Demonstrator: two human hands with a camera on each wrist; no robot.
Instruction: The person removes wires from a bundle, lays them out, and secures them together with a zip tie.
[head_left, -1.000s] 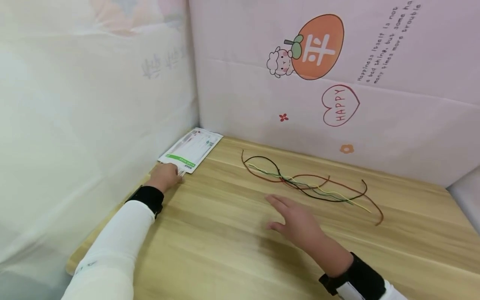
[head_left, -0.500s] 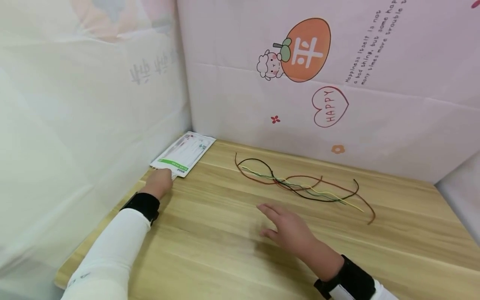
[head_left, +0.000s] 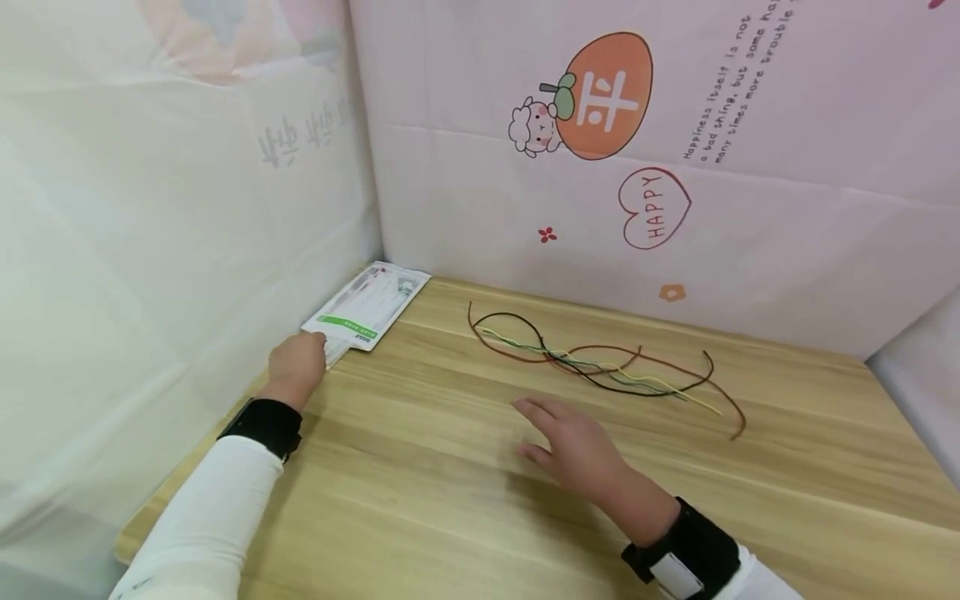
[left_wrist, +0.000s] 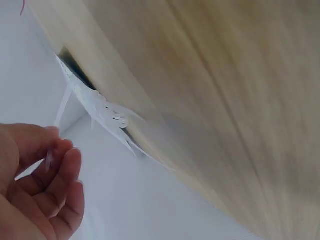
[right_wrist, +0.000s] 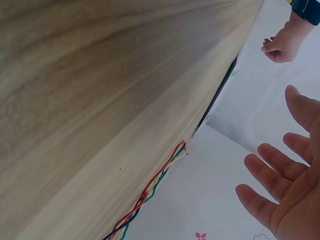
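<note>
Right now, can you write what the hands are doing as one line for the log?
left hand: pinches white strip by packet | right hand: open, over table | coloured wires: loose, untouched

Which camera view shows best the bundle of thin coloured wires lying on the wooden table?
The head view is best: the bundle of thin red, black, green and yellow wires lies whole on the light wooden table, beyond the open right hand. The right wrist view shows the wires only edge-on. The left wrist view shows none of them.
</note>
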